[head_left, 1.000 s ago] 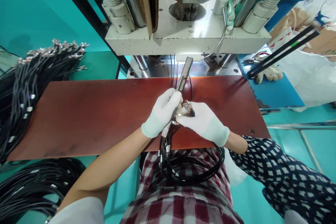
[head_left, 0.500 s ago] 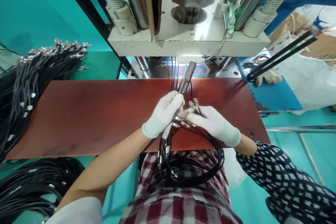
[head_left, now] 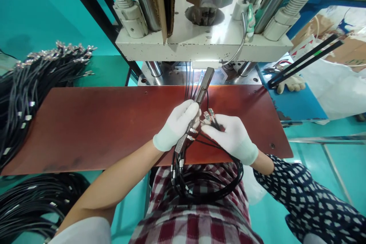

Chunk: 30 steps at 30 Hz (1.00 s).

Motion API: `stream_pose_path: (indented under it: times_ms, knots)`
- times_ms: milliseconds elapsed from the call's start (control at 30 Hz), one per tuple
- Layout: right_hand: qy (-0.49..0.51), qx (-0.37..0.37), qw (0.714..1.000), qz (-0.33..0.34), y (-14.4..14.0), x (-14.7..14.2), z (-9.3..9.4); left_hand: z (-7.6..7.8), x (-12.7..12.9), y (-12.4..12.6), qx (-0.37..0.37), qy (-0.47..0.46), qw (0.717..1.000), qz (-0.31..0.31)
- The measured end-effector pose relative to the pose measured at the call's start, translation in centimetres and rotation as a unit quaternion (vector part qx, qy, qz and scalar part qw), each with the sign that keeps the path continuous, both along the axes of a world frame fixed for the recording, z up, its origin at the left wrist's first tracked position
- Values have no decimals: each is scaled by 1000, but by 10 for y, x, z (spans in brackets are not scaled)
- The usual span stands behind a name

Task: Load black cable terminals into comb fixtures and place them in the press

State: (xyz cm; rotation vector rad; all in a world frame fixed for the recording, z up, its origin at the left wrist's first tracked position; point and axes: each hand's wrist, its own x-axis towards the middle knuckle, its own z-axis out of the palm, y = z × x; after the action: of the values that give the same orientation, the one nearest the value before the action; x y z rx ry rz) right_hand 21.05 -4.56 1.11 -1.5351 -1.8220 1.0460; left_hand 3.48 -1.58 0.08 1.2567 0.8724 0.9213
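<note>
My left hand [head_left: 175, 126], in a white glove, grips a long dark metal fixture bar [head_left: 203, 84] that points up toward the press. My right hand [head_left: 231, 135], also gloved, pinches a few metal cable terminals [head_left: 209, 115] right beside the bar. Black cables [head_left: 208, 187] run from both hands and hang in a loop over my lap. Both hands hover above the front middle of the red-brown board [head_left: 94, 122].
A white press machine [head_left: 200, 42] with steel columns stands behind the board. A large bundle of black cables with metal ends [head_left: 40, 72] lies at the left, and more cables [head_left: 31, 202] lie at the lower left. A glove [head_left: 288, 82] and black rods [head_left: 303, 61] rest on the blue surface at the right.
My right hand slid a little away from my left, fanning the terminals out and pulling several cables apart from the bar. My left hand stayed put.
</note>
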Motion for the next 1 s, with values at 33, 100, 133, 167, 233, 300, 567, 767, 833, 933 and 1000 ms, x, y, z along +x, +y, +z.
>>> stream_pose_path:
  times_ms: [33, 100, 133, 167, 233, 300, 567, 767, 833, 933, 1000]
  knots:
    - [-10, -1, 1000, 14, 1, -1, 0, 0, 0, 0, 0, 5, 1000, 1]
    - [18, -38, 998, 46, 5, -3, 0, -1, -1, 1, 3, 15, 1000, 6]
    - [46, -63, 995, 58, 7, -4, -1, -1, -1, 1, 5, 17, 1000, 7]
    - [73, -86, 992, 63, 10, -4, -2, -2, -1, 2, 7, 17, 1000, 9]
    - [111, -120, 985, 60, 13, -5, -5, -2, -2, 2, 10, 16, 1000, 8]
    - [130, -143, 979, 59, 14, -5, -6, -1, -2, 2, 5, 15, 1000, 0]
    - [73, -113, 989, 56, 14, -16, 4, -5, 3, 1, 94, 132, 985, 63]
    - [228, -201, 951, 60, 12, 4, -1, -2, 0, 0, 45, 62, 997, -8]
    - [271, -225, 936, 24, 10, 13, -4, 0, -2, -1, 34, 49, 998, -26]
    - [266, -229, 936, -6, 5, 23, -6, 1, -3, -1, 20, 35, 998, -42]
    - [221, -203, 954, 13, 2, 26, -5, 0, -2, -1, 14, 28, 999, -43]
